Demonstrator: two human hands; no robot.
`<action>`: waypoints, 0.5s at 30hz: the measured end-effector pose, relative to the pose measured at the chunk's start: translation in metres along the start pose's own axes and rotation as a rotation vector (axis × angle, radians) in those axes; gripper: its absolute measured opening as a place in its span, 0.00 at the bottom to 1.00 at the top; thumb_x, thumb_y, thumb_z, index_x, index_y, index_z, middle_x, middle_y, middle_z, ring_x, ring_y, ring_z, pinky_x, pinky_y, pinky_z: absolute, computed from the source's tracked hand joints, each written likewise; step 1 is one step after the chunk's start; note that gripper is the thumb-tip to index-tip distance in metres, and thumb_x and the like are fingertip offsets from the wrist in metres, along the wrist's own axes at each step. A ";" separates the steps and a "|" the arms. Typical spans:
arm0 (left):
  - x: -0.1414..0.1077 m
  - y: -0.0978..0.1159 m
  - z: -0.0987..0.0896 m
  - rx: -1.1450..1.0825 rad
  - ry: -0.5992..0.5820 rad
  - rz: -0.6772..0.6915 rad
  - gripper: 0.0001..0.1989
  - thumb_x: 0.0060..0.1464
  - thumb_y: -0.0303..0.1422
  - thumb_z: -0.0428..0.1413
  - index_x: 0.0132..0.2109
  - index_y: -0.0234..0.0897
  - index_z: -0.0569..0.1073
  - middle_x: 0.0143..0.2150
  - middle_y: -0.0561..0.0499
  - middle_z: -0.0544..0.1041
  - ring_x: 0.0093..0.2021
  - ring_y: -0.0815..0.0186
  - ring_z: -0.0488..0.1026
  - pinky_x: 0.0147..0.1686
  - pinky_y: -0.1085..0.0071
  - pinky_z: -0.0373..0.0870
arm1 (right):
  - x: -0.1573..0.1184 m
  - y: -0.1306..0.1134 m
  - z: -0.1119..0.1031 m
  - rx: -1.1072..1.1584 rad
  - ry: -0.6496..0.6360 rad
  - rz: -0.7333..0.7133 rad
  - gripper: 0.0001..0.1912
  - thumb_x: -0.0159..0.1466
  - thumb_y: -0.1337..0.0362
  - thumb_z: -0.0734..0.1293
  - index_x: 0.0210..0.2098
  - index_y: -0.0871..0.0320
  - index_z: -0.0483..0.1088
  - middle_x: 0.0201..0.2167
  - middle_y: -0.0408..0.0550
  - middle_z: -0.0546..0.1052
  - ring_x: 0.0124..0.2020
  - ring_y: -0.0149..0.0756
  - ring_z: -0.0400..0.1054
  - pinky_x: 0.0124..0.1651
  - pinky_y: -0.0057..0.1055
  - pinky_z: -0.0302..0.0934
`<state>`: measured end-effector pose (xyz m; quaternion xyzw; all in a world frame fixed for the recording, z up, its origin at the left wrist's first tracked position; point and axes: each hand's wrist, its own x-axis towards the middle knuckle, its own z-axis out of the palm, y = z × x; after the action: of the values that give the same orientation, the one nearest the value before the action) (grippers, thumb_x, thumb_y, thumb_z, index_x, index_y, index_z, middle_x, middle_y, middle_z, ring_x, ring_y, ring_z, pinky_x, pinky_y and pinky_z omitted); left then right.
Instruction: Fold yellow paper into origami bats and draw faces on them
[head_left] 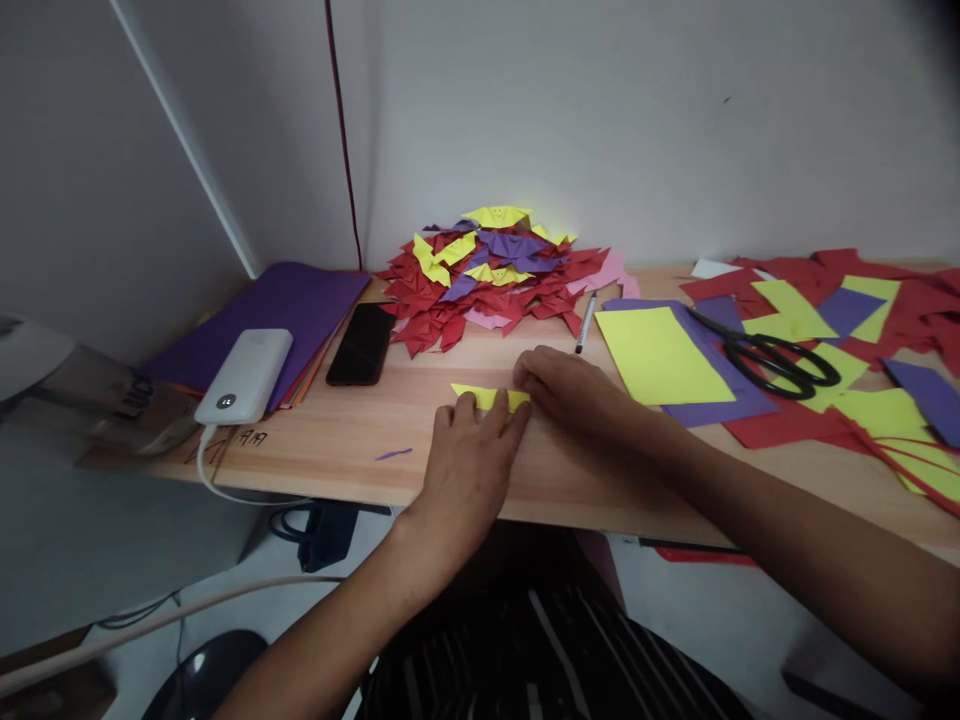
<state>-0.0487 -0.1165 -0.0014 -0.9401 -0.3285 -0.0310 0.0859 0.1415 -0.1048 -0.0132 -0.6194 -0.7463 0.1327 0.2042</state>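
Observation:
A small folded strip of yellow paper (489, 398) lies on the wooden table near its front middle. My left hand (471, 450) rests over it, fingers spread and their tips pressing on the strip. At the strip's right end is my right hand (566, 388), its fingers curled together; whether they pinch the paper is hidden. Behind the hands rises a pile of folded red, purple, yellow and pink paper shapes (442, 300), some yellow ones with drawn faces. A pen (586, 323) lies just beyond my right hand.
Left: a black phone (361, 345), a white power bank (246, 375) with a cable, purple sheets (289, 290) and a clear container (97, 390). Right: a yellow sheet (660, 355), black-handled scissors (780, 365), scattered paper scraps (787, 425) and red cords (911, 465).

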 end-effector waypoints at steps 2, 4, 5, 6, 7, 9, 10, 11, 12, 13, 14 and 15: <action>-0.001 0.000 0.000 -0.003 0.000 0.001 0.24 0.60 0.26 0.46 0.63 0.43 0.62 0.64 0.47 0.64 0.49 0.51 0.63 0.41 0.56 0.65 | 0.001 0.006 -0.003 0.092 0.005 -0.033 0.10 0.63 0.71 0.57 0.37 0.59 0.69 0.35 0.49 0.75 0.37 0.34 0.68 0.41 0.30 0.60; -0.002 0.000 0.000 -0.004 -0.002 -0.001 0.24 0.61 0.26 0.46 0.63 0.43 0.62 0.64 0.47 0.64 0.50 0.51 0.63 0.41 0.57 0.65 | 0.000 0.012 -0.008 0.173 -0.022 -0.091 0.10 0.63 0.70 0.58 0.38 0.59 0.70 0.37 0.48 0.76 0.38 0.34 0.69 0.43 0.30 0.61; -0.002 0.001 0.001 -0.003 0.001 -0.003 0.24 0.61 0.26 0.46 0.63 0.43 0.62 0.64 0.47 0.64 0.50 0.51 0.63 0.41 0.57 0.65 | -0.002 0.015 -0.013 0.197 -0.048 -0.127 0.11 0.64 0.69 0.58 0.40 0.58 0.71 0.38 0.48 0.77 0.39 0.34 0.70 0.44 0.31 0.62; -0.003 0.001 0.001 -0.003 0.003 -0.005 0.24 0.61 0.26 0.46 0.63 0.43 0.63 0.64 0.46 0.64 0.50 0.51 0.63 0.42 0.57 0.65 | -0.003 0.016 -0.017 0.210 -0.073 -0.166 0.12 0.64 0.68 0.58 0.41 0.58 0.72 0.40 0.48 0.77 0.41 0.34 0.70 0.46 0.32 0.62; -0.003 0.001 0.002 -0.001 0.004 -0.007 0.23 0.61 0.27 0.47 0.63 0.43 0.63 0.64 0.46 0.64 0.50 0.50 0.63 0.41 0.56 0.65 | -0.006 0.017 -0.022 0.206 -0.102 -0.204 0.13 0.65 0.67 0.58 0.44 0.57 0.72 0.42 0.49 0.77 0.43 0.34 0.70 0.48 0.33 0.62; -0.002 0.002 0.002 0.004 0.005 -0.009 0.24 0.61 0.26 0.47 0.63 0.43 0.63 0.63 0.44 0.64 0.50 0.51 0.63 0.41 0.56 0.66 | -0.011 0.014 -0.031 0.161 -0.162 -0.258 0.15 0.66 0.66 0.58 0.47 0.55 0.72 0.44 0.49 0.76 0.44 0.35 0.70 0.48 0.35 0.62; -0.002 0.003 0.002 0.007 0.005 -0.011 0.24 0.60 0.26 0.47 0.63 0.42 0.62 0.63 0.43 0.64 0.50 0.51 0.64 0.41 0.56 0.66 | -0.014 0.012 -0.034 0.116 -0.201 -0.268 0.16 0.66 0.65 0.58 0.48 0.54 0.72 0.45 0.50 0.75 0.44 0.36 0.70 0.48 0.35 0.63; -0.002 0.004 0.002 0.011 0.001 -0.014 0.25 0.60 0.25 0.47 0.63 0.42 0.62 0.63 0.43 0.65 0.50 0.51 0.64 0.41 0.56 0.66 | -0.017 0.009 -0.037 0.071 -0.228 -0.285 0.15 0.67 0.65 0.58 0.48 0.55 0.73 0.46 0.52 0.75 0.45 0.36 0.70 0.49 0.36 0.63; -0.002 0.004 0.001 0.014 -0.006 -0.018 0.25 0.60 0.25 0.47 0.64 0.41 0.62 0.63 0.43 0.64 0.50 0.51 0.64 0.41 0.56 0.66 | -0.019 0.006 -0.038 0.019 -0.230 -0.307 0.15 0.67 0.66 0.57 0.46 0.56 0.74 0.47 0.53 0.75 0.47 0.38 0.69 0.50 0.37 0.62; -0.002 0.005 0.001 0.016 -0.014 -0.021 0.26 0.59 0.24 0.47 0.64 0.41 0.61 0.63 0.42 0.65 0.51 0.51 0.64 0.41 0.56 0.66 | -0.021 0.004 -0.038 -0.037 -0.227 -0.357 0.15 0.68 0.68 0.56 0.45 0.57 0.74 0.48 0.54 0.75 0.50 0.39 0.68 0.53 0.38 0.61; -0.002 0.005 0.000 0.017 -0.021 -0.024 0.26 0.59 0.24 0.47 0.64 0.41 0.61 0.63 0.43 0.64 0.51 0.51 0.64 0.41 0.56 0.66 | -0.023 0.002 -0.037 -0.097 -0.216 -0.411 0.16 0.67 0.70 0.56 0.45 0.58 0.74 0.48 0.55 0.75 0.53 0.42 0.66 0.54 0.41 0.60; -0.002 0.006 0.000 0.019 -0.026 -0.027 0.26 0.59 0.24 0.47 0.64 0.42 0.62 0.64 0.43 0.64 0.51 0.51 0.64 0.42 0.56 0.66 | -0.025 0.001 -0.035 -0.156 -0.202 -0.450 0.16 0.67 0.71 0.56 0.47 0.59 0.73 0.49 0.56 0.75 0.55 0.43 0.65 0.55 0.43 0.59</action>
<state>-0.0465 -0.1219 -0.0023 -0.9351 -0.3424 -0.0168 0.0900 0.1621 -0.1310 0.0137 -0.4352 -0.8899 0.0873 0.1047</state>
